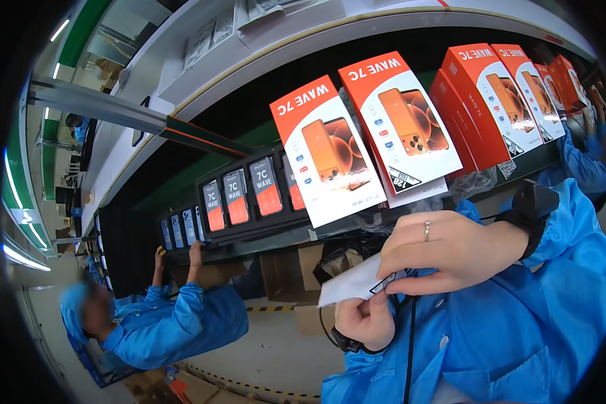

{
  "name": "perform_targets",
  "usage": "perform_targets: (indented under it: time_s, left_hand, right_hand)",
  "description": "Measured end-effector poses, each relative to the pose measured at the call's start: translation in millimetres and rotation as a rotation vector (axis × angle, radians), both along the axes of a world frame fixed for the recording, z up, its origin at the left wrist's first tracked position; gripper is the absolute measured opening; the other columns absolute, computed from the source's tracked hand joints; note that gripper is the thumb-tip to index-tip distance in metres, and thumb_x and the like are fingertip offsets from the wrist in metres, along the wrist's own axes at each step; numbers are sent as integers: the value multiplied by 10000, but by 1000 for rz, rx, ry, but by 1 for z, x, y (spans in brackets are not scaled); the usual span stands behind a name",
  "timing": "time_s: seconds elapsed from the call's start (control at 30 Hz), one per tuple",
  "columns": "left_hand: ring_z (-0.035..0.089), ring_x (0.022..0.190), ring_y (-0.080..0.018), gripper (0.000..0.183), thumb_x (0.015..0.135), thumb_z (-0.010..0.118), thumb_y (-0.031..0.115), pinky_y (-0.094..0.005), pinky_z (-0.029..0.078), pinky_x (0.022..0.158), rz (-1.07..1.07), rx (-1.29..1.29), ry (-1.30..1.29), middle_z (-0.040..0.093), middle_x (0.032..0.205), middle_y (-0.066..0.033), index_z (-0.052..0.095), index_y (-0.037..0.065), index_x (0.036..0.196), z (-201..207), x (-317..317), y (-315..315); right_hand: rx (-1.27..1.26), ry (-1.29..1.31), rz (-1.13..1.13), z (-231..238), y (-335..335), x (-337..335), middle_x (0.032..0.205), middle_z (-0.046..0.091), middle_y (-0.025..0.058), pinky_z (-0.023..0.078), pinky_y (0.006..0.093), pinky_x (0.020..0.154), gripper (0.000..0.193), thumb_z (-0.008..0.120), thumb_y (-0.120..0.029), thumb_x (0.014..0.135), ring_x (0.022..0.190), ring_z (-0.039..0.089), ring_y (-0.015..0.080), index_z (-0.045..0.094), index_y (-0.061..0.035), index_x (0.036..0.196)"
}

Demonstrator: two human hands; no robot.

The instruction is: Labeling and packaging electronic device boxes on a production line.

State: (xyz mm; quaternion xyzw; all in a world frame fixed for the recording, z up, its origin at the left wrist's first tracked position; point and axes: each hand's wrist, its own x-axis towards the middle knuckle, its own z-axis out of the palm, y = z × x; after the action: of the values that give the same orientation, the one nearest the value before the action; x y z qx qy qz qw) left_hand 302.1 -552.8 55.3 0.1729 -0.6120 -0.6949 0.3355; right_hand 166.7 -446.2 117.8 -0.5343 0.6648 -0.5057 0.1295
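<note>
My left hand [367, 322] is closed on a white slip of paper [347, 283], apparently a sheet of stickers, held in front of my body. Over it comes my right hand [448, 252], with a ring on one finger. Its thumb and forefinger are pinched on a small black-and-white sticker [382, 283] at the slip's edge; whether the sticker is off the sheet, I cannot tell. Just beyond my hands stand two orange-and-white phone boxes, a left one [326, 151] and a right one [400, 121]. A similar black-and-white sticker shows on the right box's lower corner.
More phone boxes [495, 108] stand in a row to the right. Phones [266, 187] lie in black trays on the line at left. A co-worker in blue [175, 323] reaches to the line at left; another person's sleeve [586, 158] is at far right. Cardboard boxes [286, 276] sit below.
</note>
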Motion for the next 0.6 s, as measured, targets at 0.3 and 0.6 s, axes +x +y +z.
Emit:
perform_targets:
  time_s: [0.3, 0.6]
  left_hand:
    - [586, 866, -191, 207, 855, 550, 75, -304, 467, 791, 8, -95, 16, 608, 942, -157, 539, -94, 974, -5, 11, -28]
    - [616, 872, -237, 404, 838, 566, 5, -320, 507, 742, 414, -83, -227, 571, 1041, -217, 396, -116, 1185, -16, 9, -71]
  right_hand:
    - [228, -281, 90, 12, -33, 0, 767, 581, 94, 477, 337, 639, 143, 644, -141, 782, 714, 592, 266, 576, -29, 840]
    - [488, -311, 3, 28, -69, -41, 735, 626, 67, 486, 235, 589, 133, 655, -135, 772, 644, 606, 112, 629, -6, 792]
